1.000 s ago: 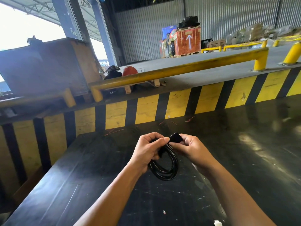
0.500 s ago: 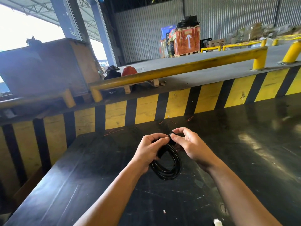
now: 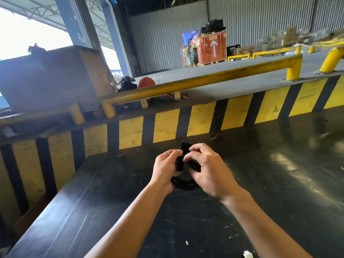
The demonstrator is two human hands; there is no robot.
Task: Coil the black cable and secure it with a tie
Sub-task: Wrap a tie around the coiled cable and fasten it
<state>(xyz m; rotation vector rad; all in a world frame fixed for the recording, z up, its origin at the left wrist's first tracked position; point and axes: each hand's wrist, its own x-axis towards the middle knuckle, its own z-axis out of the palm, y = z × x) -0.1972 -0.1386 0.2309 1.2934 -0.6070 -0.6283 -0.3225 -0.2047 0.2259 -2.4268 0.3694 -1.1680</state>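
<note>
The black cable (image 3: 183, 183) is wound into a small coil held just above the black table (image 3: 93, 211). My left hand (image 3: 165, 169) grips the coil's left side, thumb and fingers pinched at its top. My right hand (image 3: 206, 169) covers the coil's right half, its fingertips pinching a black strap or tie (image 3: 185, 147) that sticks up above the top of the coil. Most of the coil is hidden behind my right hand; only its lower arc shows.
A yellow-and-black striped barrier (image 3: 167, 127) runs along the table's far edge, with a yellow rail (image 3: 204, 81) above it. Thin red wire scraps (image 3: 128, 151) lie near the barrier. A small white piece (image 3: 247, 254) sits at the table's near edge. The table's left edge drops off.
My right hand has moved over the coil's right side and now covers it. The black tie end has swung from lying between my fingertips to standing upright above the coil.
</note>
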